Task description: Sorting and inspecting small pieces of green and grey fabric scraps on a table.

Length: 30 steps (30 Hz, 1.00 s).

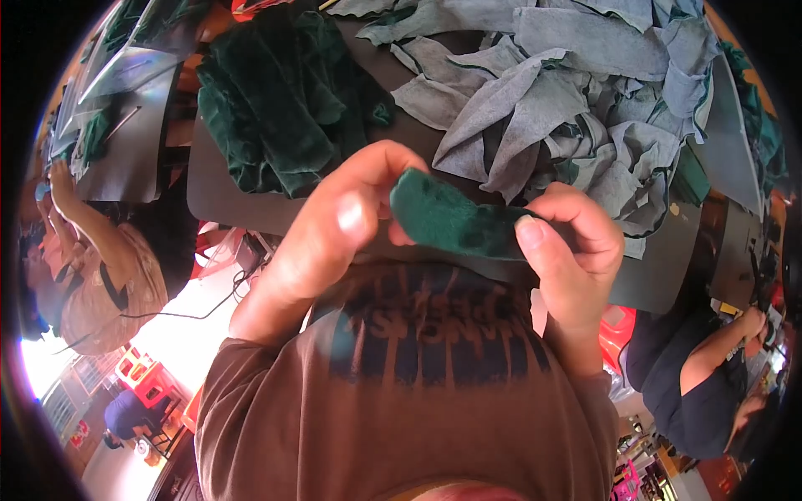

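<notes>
Fingers of the right hand [581, 250] grasping, thumb on top, at the right end of a small green velvet piece [455, 221]. Fingers of the left hand [338, 213] curl round its left end, apparently holding from behind; thumb looks clear of the cloth. Exactly how they press, I cannot tell from my end.

Key relation: piece spans the gap between the hands, long axis running left to right, right end a little nearer the body. Neither hand is closer; each has an end. From the right fingertips it lies left; from the left ones, right. I read it as held up off the table, just in front of the brown shirt [434, 417].

Surface: dark table [230, 204]. Far left, a heaped dark green pile [276, 100]; far right, a loose spread of grey-backed cloth [585, 92], some edges showing green.

Room: one co-worker [109, 275] on the left, arm raised; another co-worker [702, 392] in dark clothing on the right. Red stool [154, 376] near left.
</notes>
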Available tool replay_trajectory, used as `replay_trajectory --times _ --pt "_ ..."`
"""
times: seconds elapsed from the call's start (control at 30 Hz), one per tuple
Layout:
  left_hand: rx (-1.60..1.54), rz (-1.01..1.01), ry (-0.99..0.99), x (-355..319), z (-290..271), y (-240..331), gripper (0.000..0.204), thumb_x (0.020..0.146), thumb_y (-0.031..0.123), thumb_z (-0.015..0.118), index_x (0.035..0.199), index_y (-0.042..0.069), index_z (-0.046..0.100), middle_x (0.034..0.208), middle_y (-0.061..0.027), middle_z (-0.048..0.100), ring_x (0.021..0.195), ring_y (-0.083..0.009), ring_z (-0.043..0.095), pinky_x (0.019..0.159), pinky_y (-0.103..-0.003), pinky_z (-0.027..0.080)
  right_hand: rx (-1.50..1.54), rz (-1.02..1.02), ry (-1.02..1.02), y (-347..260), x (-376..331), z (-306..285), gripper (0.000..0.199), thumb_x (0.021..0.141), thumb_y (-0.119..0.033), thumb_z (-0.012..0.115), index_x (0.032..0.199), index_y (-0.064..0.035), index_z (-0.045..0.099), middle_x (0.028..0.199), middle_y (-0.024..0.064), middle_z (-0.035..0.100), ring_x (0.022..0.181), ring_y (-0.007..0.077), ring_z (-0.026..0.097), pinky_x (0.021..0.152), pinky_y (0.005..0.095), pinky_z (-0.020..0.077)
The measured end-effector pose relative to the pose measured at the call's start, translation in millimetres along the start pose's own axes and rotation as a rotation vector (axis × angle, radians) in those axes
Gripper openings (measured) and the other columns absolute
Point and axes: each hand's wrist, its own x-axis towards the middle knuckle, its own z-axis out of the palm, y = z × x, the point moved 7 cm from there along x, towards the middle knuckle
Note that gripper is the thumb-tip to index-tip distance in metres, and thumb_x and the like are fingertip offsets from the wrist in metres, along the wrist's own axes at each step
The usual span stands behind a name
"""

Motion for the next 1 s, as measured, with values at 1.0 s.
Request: replay_trajectory --times 1.0 --pt "1.984 0.433 0.484 30 -54 52 0.050 0.084 0.042 0.054 0.125 0.013 0.052 0.138 -0.0117 0.037 0.132 -0.0315 0.025 0.106 -0.053 0.012 -0.427 -0.036 -0.815 25 -14 78 0.024 0.084 -0.023 0.060 0.093 -0.0016 0.056 0.084 0.0141 0.057 0.077 0.0320 0.056 0.069 0.0398 0.0449"
